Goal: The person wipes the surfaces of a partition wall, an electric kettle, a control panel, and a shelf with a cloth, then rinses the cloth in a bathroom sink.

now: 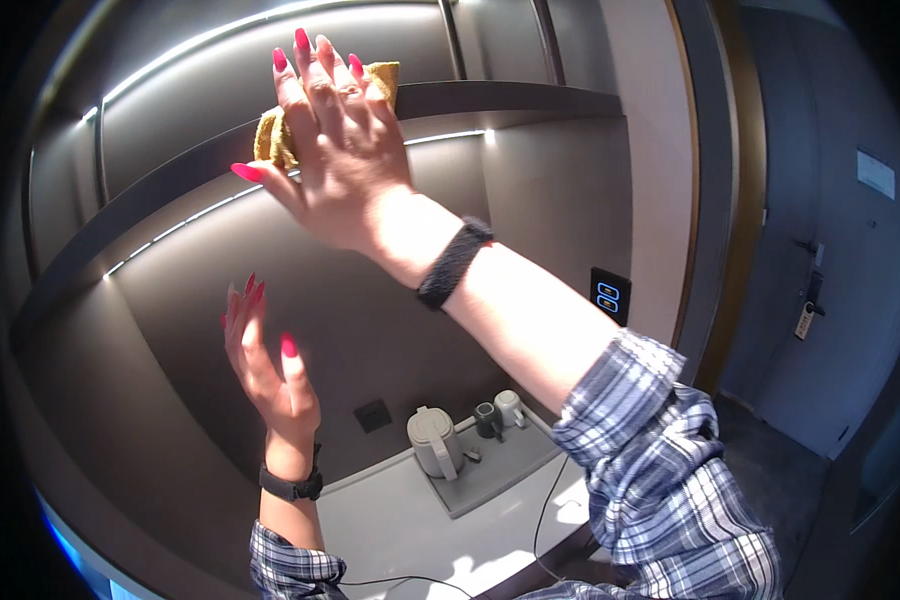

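Note:
My right hand (345, 161) is raised with its fingers spread over a folded yellow cloth (271, 141), holding it against the front edge of a dark wall shelf (510, 97). Parts of the cloth stick out on both sides of the fingers; the rest is hidden under the palm. Lower and to the left, my left hand (276, 360) is held up in the air, thumb apart from the fingers, with nothing in it. The dark back panel (360, 330) of the niche is behind it.
Below is a white counter (390, 517) with a grey tray (487, 472) near the wall. On or beside it are a white electric kettle (429, 435), a dark mug (486, 418) and a white mug (507, 406). A black cable (543, 517) crosses the counter. At right is a door (787, 375).

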`<state>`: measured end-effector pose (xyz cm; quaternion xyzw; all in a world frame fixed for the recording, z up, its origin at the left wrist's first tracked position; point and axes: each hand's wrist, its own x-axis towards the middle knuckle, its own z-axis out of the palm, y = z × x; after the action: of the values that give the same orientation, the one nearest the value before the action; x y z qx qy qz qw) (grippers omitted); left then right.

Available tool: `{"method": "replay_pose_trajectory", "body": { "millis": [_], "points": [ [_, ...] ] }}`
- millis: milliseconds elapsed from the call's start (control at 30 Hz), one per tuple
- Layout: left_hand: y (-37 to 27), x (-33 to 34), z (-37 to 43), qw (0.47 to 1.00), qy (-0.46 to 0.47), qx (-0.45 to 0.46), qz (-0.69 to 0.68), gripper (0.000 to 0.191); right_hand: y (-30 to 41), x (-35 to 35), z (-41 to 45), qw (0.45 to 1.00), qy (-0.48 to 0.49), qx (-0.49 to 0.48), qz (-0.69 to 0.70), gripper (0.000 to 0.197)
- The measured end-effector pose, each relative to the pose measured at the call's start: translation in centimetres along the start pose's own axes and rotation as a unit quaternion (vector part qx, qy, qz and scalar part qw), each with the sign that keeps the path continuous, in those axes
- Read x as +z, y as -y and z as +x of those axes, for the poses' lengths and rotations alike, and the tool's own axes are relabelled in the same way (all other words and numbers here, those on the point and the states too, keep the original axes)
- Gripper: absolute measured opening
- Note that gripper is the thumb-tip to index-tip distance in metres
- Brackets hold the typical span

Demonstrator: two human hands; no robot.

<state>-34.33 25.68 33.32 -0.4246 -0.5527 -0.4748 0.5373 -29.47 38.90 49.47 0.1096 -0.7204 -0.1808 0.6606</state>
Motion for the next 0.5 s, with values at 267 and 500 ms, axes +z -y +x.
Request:
{"method": "replay_pose_trajectory", "body": {
  "millis": [267,500],
  "points": [
    [1.7,-1.1,-2.0,0.998,0.005,-0.009,0.054,0.05,-15.0,-4.2,-5.3,0.99,-0.13,-0.059,-0.006,0.052],
    [3.5,-6.0,-3.5,0.978,-0.027,0.013,0.206,0.054,-23.9,-9.0,-12.1,0.985,-0.13,0.053,-0.097,0.051]
  ]
}}
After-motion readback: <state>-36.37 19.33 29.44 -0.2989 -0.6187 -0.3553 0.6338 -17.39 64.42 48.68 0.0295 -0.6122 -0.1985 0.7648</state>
